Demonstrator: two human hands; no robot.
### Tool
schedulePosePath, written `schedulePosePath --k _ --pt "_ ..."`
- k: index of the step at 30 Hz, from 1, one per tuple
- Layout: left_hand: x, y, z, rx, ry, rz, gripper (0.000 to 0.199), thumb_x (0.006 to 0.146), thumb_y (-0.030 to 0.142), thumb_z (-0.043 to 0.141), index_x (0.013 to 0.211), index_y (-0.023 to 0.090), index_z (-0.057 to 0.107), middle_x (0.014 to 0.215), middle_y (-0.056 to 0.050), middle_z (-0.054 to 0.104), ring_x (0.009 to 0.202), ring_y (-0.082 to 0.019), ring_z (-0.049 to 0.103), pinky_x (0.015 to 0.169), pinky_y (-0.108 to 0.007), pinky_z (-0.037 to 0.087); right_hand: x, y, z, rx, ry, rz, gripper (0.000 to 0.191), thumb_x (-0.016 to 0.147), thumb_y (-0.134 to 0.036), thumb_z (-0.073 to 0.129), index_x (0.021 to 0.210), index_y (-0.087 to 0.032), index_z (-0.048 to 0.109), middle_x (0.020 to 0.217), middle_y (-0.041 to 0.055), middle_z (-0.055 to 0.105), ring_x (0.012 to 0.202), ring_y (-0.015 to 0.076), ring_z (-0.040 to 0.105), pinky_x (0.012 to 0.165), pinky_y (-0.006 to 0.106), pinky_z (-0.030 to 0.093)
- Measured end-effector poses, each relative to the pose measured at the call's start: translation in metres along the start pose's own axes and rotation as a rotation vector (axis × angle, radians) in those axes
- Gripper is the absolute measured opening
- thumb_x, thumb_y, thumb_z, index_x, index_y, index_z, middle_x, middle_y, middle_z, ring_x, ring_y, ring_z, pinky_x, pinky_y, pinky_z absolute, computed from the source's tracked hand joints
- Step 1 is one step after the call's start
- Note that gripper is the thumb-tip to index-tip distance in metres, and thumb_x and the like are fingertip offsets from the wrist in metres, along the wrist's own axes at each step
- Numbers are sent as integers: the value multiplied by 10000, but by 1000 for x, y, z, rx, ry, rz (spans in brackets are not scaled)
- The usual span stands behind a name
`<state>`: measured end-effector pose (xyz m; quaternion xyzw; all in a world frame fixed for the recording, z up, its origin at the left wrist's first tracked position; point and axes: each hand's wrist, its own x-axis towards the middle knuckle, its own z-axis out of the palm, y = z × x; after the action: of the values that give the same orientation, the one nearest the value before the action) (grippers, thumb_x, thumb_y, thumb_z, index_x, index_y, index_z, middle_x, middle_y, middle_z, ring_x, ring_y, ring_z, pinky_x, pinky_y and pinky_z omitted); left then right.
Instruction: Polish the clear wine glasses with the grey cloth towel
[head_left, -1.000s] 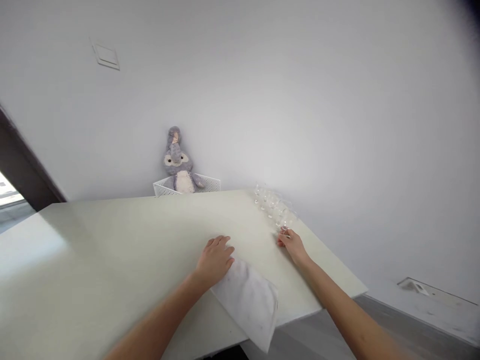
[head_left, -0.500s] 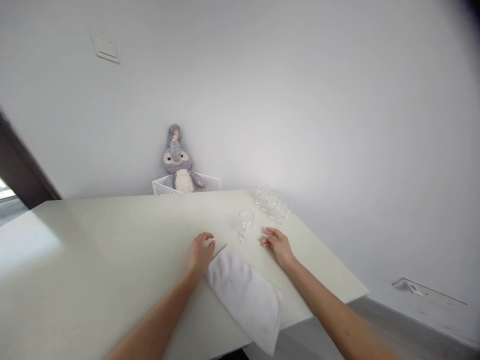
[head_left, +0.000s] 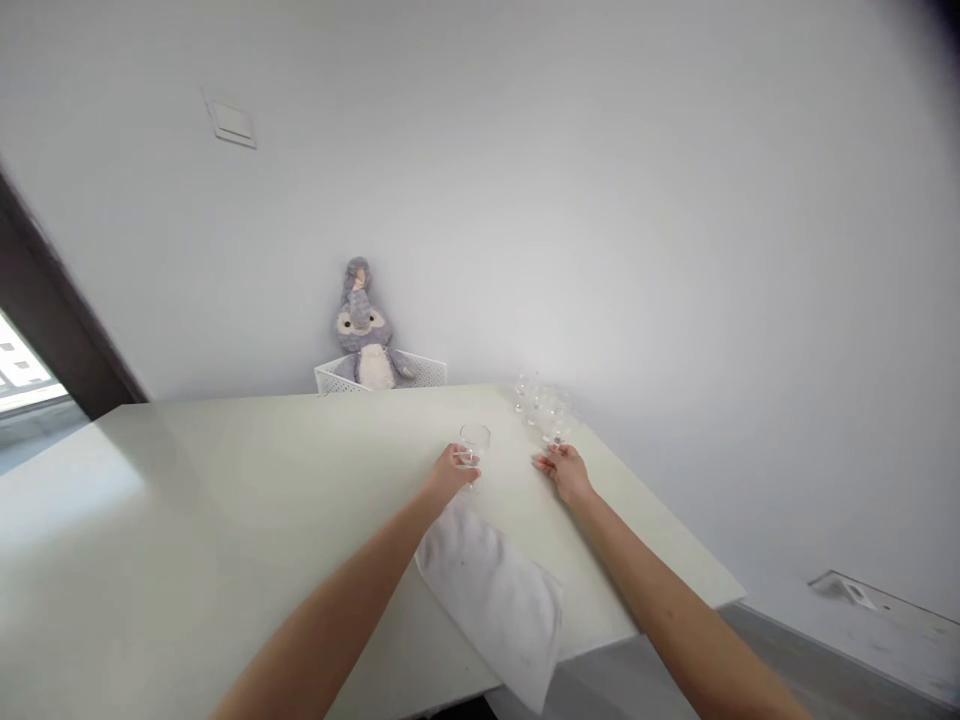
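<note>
One white cloth (head_left: pixel 493 592) overhangs the desk (head_left: pixel 225 500), six o'clock of one glass (head_left: pixel 475 439) grasped in the left hand (head_left: pixel 450 474), stem partly hidden.
Right hand (head_left: pixel 569 472), three o'clock: fingers uncurled, contact unclear; grouped glasses (head_left: pixel 546 405), two o'clock, overlap beyond counting; one plush toy (head_left: pixel 375 364) in one basket (head_left: pixel 429 373), eleven o'clock.

This looks like a room in a home: just beyond the far edge of the pale table (head_left: pixel 225 500), a grey plush toy (head_left: pixel 373 332) sits in a white perforated basket (head_left: pixel 427 372) in front of a plain wall (head_left: pixel 637 250). Small clear glasses (head_left: pixel 541 405) cluster near the table's far right corner, a white cloth (head_left: pixel 495 595) hangs over its near edge, and a household switch (head_left: pixel 234 121) is fixed high above it. Left of the table, a dark frame (head_left: pixel 60 310) borders a bright opening, partly cut off.
</note>
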<state>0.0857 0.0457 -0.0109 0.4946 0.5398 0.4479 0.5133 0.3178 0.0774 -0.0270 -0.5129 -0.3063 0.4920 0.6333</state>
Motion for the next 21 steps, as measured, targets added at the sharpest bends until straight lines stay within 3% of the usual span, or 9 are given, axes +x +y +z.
schedulePosePath --k 3,6,9,15,18,21 --pt "4 -4 0 4 -8 33 293 614 214 670 889 172 577 783 -35 647 677 -127 586 648 -255 438 -9 9 19 -25 -76 19 228 606 -105 597 700 -200 412 784 -14 514 566 78 567 525 199 527" --pt "4 -9 -18 25 100 48 207 614 204 640 813 155 612 710 -17 618 614 -112 555 585 -228 414 -19 19 43 -54 -168 43 210 588 -95 593 705 -190 446 783 -7 530 561 84 566 518 209 518" --pt "5 -14 -54 56 265 51 221 609 220 617 823 163 622 688 -7 596 580 -110 525 541 -223 385 -31 28 71 -79 -266 65 201 579 -90 576 724 -184 473 764 -7 536 566 92 567 518 217 507" --pt "2 -19 -145 67 632 50 269 621 250 588 878 169 600 666 -5 553 573 -113 489 551 -239 375 -55 48 140 -125 -454 99 222 573 -90 538 769 -182 490 782 -9 530 555 84 550 515 222 483" --pt "-3 -21 -177 23 734 65 264 633 251 571 885 176 586 651 10 536 556 -103 473 555 -239 380 -68 60 176 -158 -545 124 233 572 -88 534 782 -181 493 797 -8 518 544 80 541 506 228 477" --pt "-3 -22 -197 -38 768 87 250 648 234 549 888 174 586 671 6 548 569 -96 485 567 -232 397 -82 73 212 -184 -629 150 232 579 -87 533 790 -176 494 821 2 510 537 79 537 486 223 466"
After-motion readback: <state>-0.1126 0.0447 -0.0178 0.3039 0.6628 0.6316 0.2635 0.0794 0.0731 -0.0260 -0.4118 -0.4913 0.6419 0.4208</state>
